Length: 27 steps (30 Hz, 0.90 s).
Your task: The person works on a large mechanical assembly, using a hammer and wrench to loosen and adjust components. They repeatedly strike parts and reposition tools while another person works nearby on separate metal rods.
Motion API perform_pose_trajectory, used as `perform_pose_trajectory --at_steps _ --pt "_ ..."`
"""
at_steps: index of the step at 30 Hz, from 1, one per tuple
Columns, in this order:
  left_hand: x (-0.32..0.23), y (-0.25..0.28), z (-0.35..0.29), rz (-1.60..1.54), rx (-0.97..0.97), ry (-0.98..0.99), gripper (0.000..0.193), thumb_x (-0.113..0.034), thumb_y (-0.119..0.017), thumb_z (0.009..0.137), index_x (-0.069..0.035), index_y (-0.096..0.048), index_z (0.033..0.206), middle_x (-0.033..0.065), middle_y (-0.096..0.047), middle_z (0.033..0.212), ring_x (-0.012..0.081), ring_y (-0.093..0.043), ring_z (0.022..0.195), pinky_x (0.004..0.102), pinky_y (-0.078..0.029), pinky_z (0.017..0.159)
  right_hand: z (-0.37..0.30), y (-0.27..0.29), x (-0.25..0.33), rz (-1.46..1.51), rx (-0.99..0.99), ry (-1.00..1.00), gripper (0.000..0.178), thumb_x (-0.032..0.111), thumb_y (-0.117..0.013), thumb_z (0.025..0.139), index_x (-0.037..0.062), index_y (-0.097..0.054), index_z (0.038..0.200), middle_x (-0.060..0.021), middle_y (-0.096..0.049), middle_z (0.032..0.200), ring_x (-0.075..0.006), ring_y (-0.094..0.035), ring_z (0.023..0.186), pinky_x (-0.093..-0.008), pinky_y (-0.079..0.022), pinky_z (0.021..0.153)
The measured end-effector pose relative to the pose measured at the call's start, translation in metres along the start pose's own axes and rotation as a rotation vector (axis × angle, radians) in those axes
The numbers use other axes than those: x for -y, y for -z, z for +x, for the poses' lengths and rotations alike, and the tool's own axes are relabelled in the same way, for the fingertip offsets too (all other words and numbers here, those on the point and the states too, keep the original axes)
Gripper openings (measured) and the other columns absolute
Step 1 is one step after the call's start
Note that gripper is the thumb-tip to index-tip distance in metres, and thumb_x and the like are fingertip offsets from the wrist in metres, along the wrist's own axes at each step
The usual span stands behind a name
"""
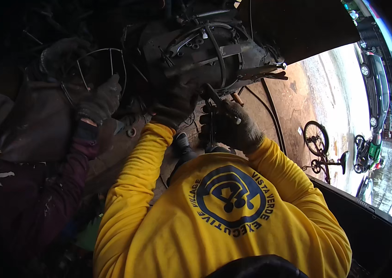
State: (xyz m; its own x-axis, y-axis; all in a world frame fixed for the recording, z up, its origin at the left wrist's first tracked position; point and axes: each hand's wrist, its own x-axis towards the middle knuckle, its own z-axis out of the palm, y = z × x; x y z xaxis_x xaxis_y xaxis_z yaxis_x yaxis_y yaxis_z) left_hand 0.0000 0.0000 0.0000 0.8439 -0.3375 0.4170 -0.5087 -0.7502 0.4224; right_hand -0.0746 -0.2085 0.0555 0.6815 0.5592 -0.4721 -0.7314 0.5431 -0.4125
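In a grey work glove, my right hand (235, 125) is closed round a dark metal tool (212, 94), just in front of the cluttered metal workbench. The tool's exact kind is lost in shadow. A short orange-brown handle (237, 98) shows beside that hand. My left hand (175, 104), in a dark glove, is close by on the left, at the bench's near edge. Its fingers blend into the dark, and what they touch is hidden. On the bench (154, 41) are a large metal hoop (217, 46), a wrench (182, 42) and several nuts (196, 44).
At left, a co-worker's gloved hand (101, 99) is at a round wire frame (101, 50). A metal ring (131, 132) lies on the ground. Dark cables (275, 116) run right of the bench. Farther right are a bicycle (319, 148), a motorcycle (367, 153) and a parked car (376, 88).
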Motion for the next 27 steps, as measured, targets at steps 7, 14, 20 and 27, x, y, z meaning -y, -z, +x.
perform_pose_trajectory --at_steps 7,14,20,27 --pt "0.005 -0.006 -0.002 -0.049 0.051 0.024 0.027 -0.026 -0.067 0.094 -0.014 -0.074 0.117 0.0127 -0.063 0.135 0.0323 -0.058 0.124 0.0453 -0.047 0.107 0.003 -0.028 -0.002 0.061 -0.151 0.013 0.044 0.047 -0.060 0.099 0.0114 -0.062 0.126 -0.0110 -0.069 0.109 -0.0279 -0.070 0.098 -0.0479 -0.058 0.088" --pt "0.014 -0.019 -0.008 0.043 -0.076 -0.075 0.033 -0.022 -0.065 0.092 -0.023 -0.071 0.124 0.0146 -0.065 0.118 0.0339 -0.066 0.104 0.0470 -0.055 0.090 0.020 -0.029 0.012 0.050 -0.098 -0.009 0.050 0.044 -0.059 0.101 0.0176 -0.056 0.143 -0.0089 -0.070 0.113 -0.0305 -0.069 0.104 -0.0536 -0.055 0.096" --pt "0.019 -0.030 -0.014 0.033 -0.032 -0.025 0.034 -0.024 -0.060 0.095 -0.022 -0.071 0.127 0.0144 -0.065 0.125 0.0333 -0.065 0.111 0.0456 -0.053 0.094 0.028 -0.012 -0.002 -0.239 -0.162 0.206 0.042 0.041 -0.062 0.102 0.0087 -0.060 0.128 -0.0098 -0.070 0.102 -0.0240 -0.071 0.094 -0.0448 -0.061 0.083" --pt "0.023 -0.040 -0.020 0.108 -0.073 -0.067 0.035 -0.024 -0.059 0.095 -0.022 -0.068 0.129 0.0138 -0.065 0.126 0.0335 -0.065 0.110 0.0485 -0.052 0.095 0.024 -0.032 0.020 0.001 -0.056 0.131 0.044 0.037 -0.062 0.101 0.0071 -0.059 0.133 -0.0145 -0.070 0.102 -0.0277 -0.072 0.091 -0.0451 -0.062 0.082"
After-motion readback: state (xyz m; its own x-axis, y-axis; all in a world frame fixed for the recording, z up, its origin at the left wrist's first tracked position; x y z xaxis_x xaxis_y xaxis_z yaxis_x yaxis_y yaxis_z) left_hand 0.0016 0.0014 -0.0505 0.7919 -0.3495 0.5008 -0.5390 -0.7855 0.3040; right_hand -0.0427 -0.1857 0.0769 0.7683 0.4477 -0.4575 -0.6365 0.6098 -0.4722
